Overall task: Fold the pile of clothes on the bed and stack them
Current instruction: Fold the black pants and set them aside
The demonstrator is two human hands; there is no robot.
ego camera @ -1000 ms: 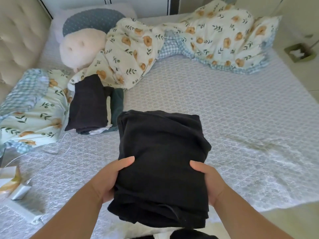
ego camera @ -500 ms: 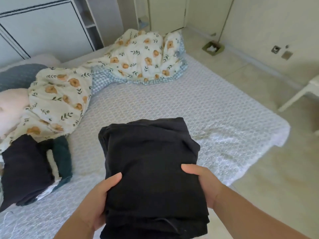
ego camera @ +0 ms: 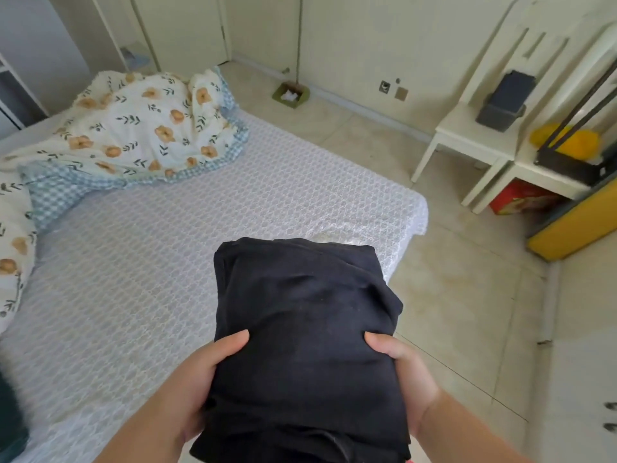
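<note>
I hold a folded black garment (ego camera: 300,329) in front of me, over the bed's near right corner and partly past its edge. My left hand (ego camera: 203,382) grips its left side with the thumb on top. My right hand (ego camera: 405,379) grips its right side the same way; the other fingers of both hands are hidden under the cloth. The bed (ego camera: 150,262) has a pale patterned sheet. A dark green edge of the stacked clothes (ego camera: 10,426) shows at the far left border.
A floral duvet (ego camera: 133,135) lies bunched across the bed's far side. On the tiled floor to the right stand a white chair (ego camera: 467,135) with a grey bin, a low white table, a red box and a yellow box. A green dustpan sits by the wall.
My view has swung to the right, carrying the black garment away from the stack, which has slid to the left border. Both hands keep the same grip.
</note>
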